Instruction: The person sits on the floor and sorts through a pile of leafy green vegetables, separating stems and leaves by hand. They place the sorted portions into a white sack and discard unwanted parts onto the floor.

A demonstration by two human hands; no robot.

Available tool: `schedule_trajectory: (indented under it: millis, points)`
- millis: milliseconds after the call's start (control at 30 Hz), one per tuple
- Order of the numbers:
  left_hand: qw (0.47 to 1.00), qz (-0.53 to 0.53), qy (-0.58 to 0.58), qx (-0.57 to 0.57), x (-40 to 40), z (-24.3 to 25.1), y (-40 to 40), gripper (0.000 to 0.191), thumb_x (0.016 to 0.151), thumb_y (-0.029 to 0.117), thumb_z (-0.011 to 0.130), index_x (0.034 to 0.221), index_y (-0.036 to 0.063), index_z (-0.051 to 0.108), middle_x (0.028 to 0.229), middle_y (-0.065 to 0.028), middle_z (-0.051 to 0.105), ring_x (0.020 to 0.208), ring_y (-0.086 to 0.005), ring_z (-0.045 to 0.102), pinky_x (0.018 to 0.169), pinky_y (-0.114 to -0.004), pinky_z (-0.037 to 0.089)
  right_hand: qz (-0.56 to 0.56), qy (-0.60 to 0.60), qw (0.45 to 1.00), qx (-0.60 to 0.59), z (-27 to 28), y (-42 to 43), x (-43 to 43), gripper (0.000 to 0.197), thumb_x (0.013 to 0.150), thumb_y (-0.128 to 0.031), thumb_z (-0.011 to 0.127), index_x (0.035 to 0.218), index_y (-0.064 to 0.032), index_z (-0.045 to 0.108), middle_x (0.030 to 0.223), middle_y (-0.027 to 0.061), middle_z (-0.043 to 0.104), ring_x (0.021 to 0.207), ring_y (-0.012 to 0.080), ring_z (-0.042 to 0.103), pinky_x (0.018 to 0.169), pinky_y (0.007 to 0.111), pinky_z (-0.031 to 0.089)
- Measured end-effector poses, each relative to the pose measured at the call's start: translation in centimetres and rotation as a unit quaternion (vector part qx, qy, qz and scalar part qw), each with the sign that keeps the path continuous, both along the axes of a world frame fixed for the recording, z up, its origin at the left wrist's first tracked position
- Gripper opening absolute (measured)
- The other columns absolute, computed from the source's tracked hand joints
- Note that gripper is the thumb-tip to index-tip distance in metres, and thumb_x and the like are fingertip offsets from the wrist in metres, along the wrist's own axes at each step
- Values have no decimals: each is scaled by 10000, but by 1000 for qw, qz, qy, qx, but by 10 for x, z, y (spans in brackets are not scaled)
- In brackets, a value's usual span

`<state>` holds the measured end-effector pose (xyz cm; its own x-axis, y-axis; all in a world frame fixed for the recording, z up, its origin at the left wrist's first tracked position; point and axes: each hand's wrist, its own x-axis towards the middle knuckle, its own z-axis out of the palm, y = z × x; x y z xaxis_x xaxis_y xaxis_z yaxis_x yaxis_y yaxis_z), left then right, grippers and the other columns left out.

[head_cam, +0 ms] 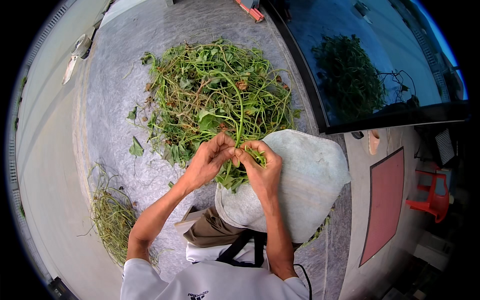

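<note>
Both hands meet in front of me over a leafy green vine (240, 112), whose thick stem runs up from my fingers across a large pile of vines (210, 86). My left hand (214, 153) pinches the stem between thumb and fingertips. Close against it, my right hand (261, 161) grips the same stem with thumb and forefinger and has several short green stem pieces (256, 155) in its curled fingers. Green leaves (233, 180) hang below the hands. A pale grey cloth (296, 180) lies over my right thigh, under the right forearm.
A smaller heap of thin stems (112, 221) lies at the left on the grey floor (112, 112). One loose leaf (136, 147) is beside the big pile. A dark glass door (348, 67) stands at upper right, with a red mat (383, 206) and a red plastic chair (431, 195) beyond.
</note>
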<state>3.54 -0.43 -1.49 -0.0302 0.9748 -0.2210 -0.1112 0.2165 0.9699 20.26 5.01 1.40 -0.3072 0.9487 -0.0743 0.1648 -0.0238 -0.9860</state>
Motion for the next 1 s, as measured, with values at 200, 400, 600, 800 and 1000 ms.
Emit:
schedule_trajectory:
  millis: [200, 400, 600, 800, 1000]
  points:
    - [998, 45, 12, 37, -1, -7, -6, 104, 1114, 101, 549, 1100, 0, 571, 884, -61, 705, 844, -118, 657, 772, -279, 502, -24, -115, 982, 148, -20, -4, -3, 240, 840, 38, 724, 1066, -20, 668, 886, 172, 747, 751, 313, 738, 649, 391, 548]
    - [988, 121, -64, 73, -16, 9, -5, 103, 1119, 111, 544, 1115, 10, 556, 890, -75, 705, 862, -132, 662, 834, -297, 509, 39, -290, 947, 133, -20, -5, -11, 236, 840, 24, 710, 1070, -17, 673, 950, 193, 755, 868, 409, 731, 725, 474, 557]
    - [996, 54, -49, 54, -23, -1, -1, 137, 1106, 140, 585, 1118, 4, 579, 908, -79, 715, 866, -135, 674, 830, -302, 541, -34, -69, 992, 103, -17, 0, -1, 269, 870, 3, 760, 1129, 13, 690, 947, 163, 736, 836, 290, 715, 752, 388, 554]
    - [999, -20, 27, 30, -12, -1, 1, 122, 1093, 102, 595, 1075, -6, 650, 910, -49, 724, 861, -99, 662, 788, -264, 519, 28, -22, 979, 202, -12, 5, -2, 274, 911, -12, 758, 1177, 19, 700, 1068, 157, 726, 922, 312, 730, 790, 387, 569]
    - [984, -29, 161, 66, -16, -6, 2, 63, 1016, 59, 649, 1060, 15, 655, 855, -67, 724, 724, -167, 681, 625, -332, 499, 61, -66, 973, 210, -27, 3, 4, 228, 847, 21, 748, 1070, 27, 700, 947, 165, 694, 804, 350, 707, 689, 417, 541]
